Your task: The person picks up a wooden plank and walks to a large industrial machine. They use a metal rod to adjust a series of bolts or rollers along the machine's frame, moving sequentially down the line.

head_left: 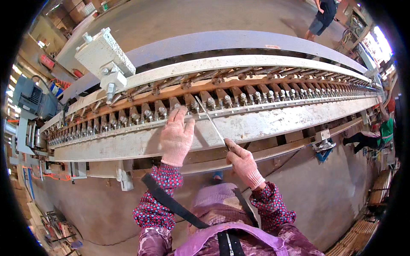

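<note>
A long white machine beam (256, 121) crosses in front of me, with a row of spring-loaded bolts (210, 101) and brown metal tabs behind its upper edge. My left hand (176, 138), in a pale pink knitted glove, lies on the beam with its fingers stretched out. Its fingertips reach the bolts just left of the middle. Gripped in my gloved right hand (244, 164) is a long thin metal tool (210, 118), apparently dark at the grip. The tool slants up and left, its tip among the bolts right of my left fingers; contact with a bolt is unclear.
A white metal block (104, 57) stands on the machine at the upper left, and a grey motor (36, 98) sits at its left end. A long pale rail (256, 40) runs behind. One person (325, 17) stands beyond it; another, in green (384, 130), is at the right.
</note>
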Motion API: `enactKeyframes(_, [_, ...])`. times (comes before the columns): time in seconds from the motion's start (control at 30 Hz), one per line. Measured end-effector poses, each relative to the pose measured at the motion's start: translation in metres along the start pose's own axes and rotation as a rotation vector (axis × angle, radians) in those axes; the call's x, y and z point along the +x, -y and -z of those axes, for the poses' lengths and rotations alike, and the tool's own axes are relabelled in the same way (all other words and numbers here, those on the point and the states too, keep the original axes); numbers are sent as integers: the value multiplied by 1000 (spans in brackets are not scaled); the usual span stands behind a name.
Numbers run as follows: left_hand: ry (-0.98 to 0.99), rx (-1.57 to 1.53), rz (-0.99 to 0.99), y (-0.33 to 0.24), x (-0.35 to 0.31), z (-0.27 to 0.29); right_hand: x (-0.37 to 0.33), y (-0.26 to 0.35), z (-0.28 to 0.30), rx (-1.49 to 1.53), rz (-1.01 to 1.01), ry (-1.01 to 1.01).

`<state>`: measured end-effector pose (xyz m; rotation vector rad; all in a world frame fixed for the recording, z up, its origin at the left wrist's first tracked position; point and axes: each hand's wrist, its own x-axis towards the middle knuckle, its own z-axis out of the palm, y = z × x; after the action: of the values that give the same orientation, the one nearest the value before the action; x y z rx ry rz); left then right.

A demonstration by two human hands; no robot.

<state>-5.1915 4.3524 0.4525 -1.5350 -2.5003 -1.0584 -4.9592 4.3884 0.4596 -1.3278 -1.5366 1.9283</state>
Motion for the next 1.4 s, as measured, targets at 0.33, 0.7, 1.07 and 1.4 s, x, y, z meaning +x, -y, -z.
enactKeyframes(0.33, [286,470,118,29,87,-21,51,25,-27,-21,-170,-8])
enactKeyframes(0.7, [204,498,-75,47,103,-51,55,24,-45,94,-219,-68])
enactKeyframes(1.07, [103,503,-117,46,102,-55,40,10,-58,153,-220,-159])
enactKeyframes(1.4, [350,223,-272,-51,104,-68,31,10,9,-261,38,-453])
